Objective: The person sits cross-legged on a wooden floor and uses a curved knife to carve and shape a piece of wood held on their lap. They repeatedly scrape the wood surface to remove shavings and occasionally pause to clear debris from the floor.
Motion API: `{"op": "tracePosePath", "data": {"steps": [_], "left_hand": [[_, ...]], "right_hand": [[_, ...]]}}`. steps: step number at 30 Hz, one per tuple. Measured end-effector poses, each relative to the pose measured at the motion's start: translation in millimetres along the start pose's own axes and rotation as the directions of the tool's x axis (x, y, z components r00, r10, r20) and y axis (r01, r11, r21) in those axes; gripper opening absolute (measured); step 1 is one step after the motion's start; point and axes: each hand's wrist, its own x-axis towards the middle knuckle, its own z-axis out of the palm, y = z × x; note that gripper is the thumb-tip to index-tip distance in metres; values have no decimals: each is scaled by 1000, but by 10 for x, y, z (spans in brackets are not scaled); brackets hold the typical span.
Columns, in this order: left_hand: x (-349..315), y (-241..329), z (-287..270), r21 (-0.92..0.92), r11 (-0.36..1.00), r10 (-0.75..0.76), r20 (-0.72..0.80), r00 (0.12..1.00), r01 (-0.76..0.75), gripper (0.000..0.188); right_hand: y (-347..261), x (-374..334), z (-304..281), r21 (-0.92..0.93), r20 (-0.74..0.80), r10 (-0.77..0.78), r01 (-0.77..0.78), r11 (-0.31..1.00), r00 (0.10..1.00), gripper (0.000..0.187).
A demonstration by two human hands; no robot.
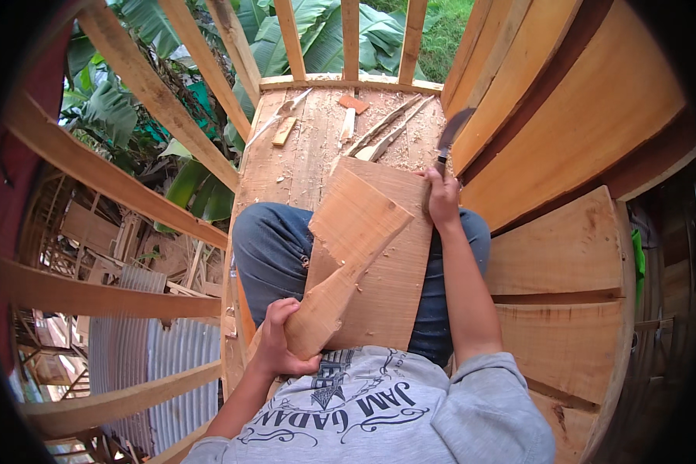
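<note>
On my lap lies a flat rectangular wooden board [392, 290]. Across it slants a partly shaped piece of wood [357, 228], broad at the far end with a notch in its left edge and a narrower near end. My left hand [277, 346] grips that near end, close to my shirt, thumb and fingers round it. Over at the right edge of the board, my right hand [443, 199] is closed round the handle of a knife [454, 131]. Its dark, curved blade points up and away, apart from the shaped wood.
Wood shavings cover the plank floor [286, 182] ahead. Thin wooden strips [387, 127], a yellow block [284, 131] and an orange piece [353, 103] lie there. Wooden slats [178, 85] fence the left and far sides; wide boards [564, 155] stand on the right. Corrugated sheeting [158, 348] is below left.
</note>
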Motion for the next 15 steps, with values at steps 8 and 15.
{"op": "tracePosePath", "data": {"steps": [8,15], "left_hand": [[255,-100,-29,90,993,-74,-54,996,78,89],[294,-212,-24,196,972,-125,-47,991,132,86]], "right_hand": [[-29,-12,169,-198,-214,-158,116,973,964,12],[-347,-585,11,-266,-43,39,-49,963,998,11]]}}
